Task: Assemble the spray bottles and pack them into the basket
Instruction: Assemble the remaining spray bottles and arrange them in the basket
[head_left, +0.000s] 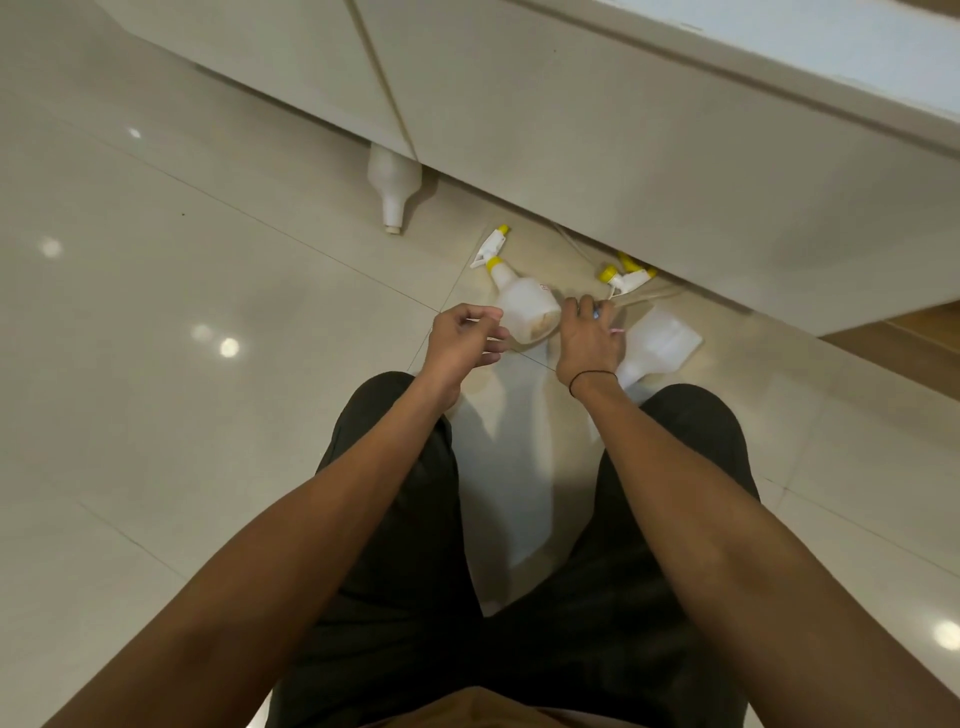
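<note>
Your left hand (465, 338) hovers above the tiled floor (156, 312), fingers loosely curled, holding nothing. Your right hand (589, 338) is knuckles-up and partly closed; whether it pinches anything, you cannot tell. Between them lies the assembled spray bottle (524, 306): translucent white, yellow collar, white trigger, nozzle pointing away. Just right of your right hand lies an open bottle (660, 343). Beyond, a loose trigger head (626, 278) rests at the cabinet (571, 156) edge. Farther left, another capless bottle (392, 187).
</note>
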